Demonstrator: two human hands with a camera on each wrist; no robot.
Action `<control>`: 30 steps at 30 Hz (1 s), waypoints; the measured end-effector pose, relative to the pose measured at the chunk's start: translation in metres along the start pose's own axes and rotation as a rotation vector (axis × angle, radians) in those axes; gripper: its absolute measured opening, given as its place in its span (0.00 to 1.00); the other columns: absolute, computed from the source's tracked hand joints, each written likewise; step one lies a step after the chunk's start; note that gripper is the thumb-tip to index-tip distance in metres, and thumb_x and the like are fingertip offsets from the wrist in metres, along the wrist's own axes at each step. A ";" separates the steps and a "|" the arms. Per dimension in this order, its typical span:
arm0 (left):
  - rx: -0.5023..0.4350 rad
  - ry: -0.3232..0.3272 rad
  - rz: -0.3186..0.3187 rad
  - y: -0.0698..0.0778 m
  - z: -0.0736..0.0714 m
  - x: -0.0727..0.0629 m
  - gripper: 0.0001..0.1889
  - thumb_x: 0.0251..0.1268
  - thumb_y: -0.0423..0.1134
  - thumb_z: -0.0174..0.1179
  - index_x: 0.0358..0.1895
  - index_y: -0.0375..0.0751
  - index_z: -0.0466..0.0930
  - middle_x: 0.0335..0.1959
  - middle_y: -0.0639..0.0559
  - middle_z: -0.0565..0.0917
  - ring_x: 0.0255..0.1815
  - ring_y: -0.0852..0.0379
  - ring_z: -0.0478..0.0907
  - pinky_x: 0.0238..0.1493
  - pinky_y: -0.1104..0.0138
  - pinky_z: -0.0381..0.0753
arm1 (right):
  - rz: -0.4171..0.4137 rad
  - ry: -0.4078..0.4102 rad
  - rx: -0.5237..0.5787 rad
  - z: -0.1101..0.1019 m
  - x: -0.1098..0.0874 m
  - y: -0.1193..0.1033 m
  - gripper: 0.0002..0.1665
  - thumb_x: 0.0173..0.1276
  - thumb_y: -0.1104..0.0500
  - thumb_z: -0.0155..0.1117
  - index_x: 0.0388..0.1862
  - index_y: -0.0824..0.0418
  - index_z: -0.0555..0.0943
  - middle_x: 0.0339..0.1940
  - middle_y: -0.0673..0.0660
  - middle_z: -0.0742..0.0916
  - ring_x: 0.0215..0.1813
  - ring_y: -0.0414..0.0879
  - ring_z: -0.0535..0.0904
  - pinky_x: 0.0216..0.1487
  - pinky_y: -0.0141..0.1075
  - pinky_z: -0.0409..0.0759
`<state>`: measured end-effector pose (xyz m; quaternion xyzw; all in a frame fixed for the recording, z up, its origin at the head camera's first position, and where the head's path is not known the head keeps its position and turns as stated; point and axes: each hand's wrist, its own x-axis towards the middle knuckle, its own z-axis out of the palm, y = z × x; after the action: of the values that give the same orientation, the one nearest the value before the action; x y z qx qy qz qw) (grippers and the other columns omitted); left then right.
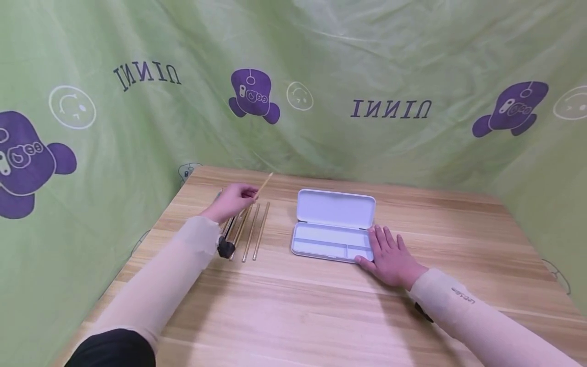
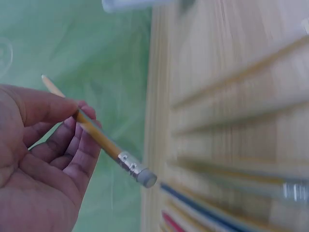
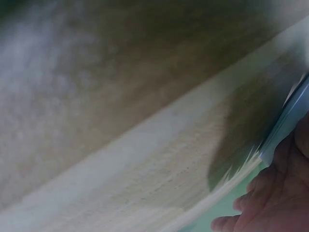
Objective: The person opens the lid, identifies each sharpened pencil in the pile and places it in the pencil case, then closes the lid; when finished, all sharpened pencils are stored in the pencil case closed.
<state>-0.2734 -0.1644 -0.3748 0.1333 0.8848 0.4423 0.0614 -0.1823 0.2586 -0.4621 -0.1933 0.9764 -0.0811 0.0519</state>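
Pencil [image 2: 101, 138] points to one o'clock, pinched by fingers of left hand [image 1: 233, 200]; I see white case [image 1: 336, 210] at its three o'clock, touching straight-fingered right hand [image 1: 391, 261].

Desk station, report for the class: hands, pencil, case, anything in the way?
Left hand pinching raised pencil. Right hand touching open case, right side. Other pencils lying flat; nothing seen in the way.

Left hand [image 1: 233, 202]: I see thumb and fingers making a pinch.
Left forearm [image 1: 167, 275]: stretched forward, slanting inward.
Right hand [image 1: 390, 260]: its back faces me, fingers straight and spread.
Right forearm [image 1: 481, 316]: slants inward also.
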 end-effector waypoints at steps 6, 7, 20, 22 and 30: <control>-0.124 -0.177 0.013 0.026 0.028 0.018 0.22 0.71 0.22 0.54 0.66 0.18 0.71 0.57 0.24 0.79 0.59 0.31 0.77 0.61 0.54 0.81 | 0.010 -0.012 0.002 -0.002 0.000 0.000 0.58 0.79 0.30 0.46 0.79 0.80 0.48 0.81 0.79 0.53 0.80 0.76 0.43 0.75 0.72 0.40; -0.146 -0.206 0.019 0.029 0.033 0.021 0.22 0.70 0.22 0.54 0.67 0.18 0.70 0.56 0.23 0.79 0.59 0.30 0.76 0.62 0.53 0.81 | 0.011 -0.015 0.001 -0.002 -0.001 -0.001 0.59 0.79 0.30 0.45 0.79 0.80 0.48 0.81 0.79 0.53 0.80 0.76 0.43 0.75 0.72 0.40; 0.199 -0.462 0.185 0.052 0.100 0.051 0.18 0.65 0.22 0.60 0.58 0.26 0.83 0.39 0.45 0.87 0.38 0.60 0.78 0.44 0.72 0.79 | 0.014 -0.019 0.000 -0.015 -0.006 -0.015 0.55 0.80 0.35 0.50 0.78 0.81 0.52 0.79 0.80 0.57 0.79 0.76 0.48 0.75 0.72 0.45; 0.234 -0.487 0.209 0.054 0.108 0.054 0.18 0.65 0.21 0.58 0.58 0.27 0.84 0.37 0.47 0.86 0.37 0.61 0.77 0.42 0.74 0.78 | 0.014 -0.019 -0.012 -0.015 -0.006 -0.014 0.54 0.80 0.36 0.50 0.78 0.81 0.53 0.79 0.80 0.58 0.79 0.76 0.49 0.75 0.72 0.46; 0.311 -0.520 0.229 0.061 0.132 0.064 0.15 0.67 0.23 0.59 0.54 0.32 0.87 0.33 0.54 0.82 0.35 0.63 0.73 0.39 0.75 0.74 | 0.010 -0.002 -0.003 -0.008 -0.003 -0.008 0.55 0.80 0.34 0.48 0.78 0.82 0.53 0.79 0.80 0.58 0.79 0.77 0.49 0.75 0.73 0.46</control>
<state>-0.2937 -0.0094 -0.4052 0.3480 0.8758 0.2569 0.2140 -0.1778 0.2538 -0.4529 -0.1884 0.9775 -0.0795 0.0528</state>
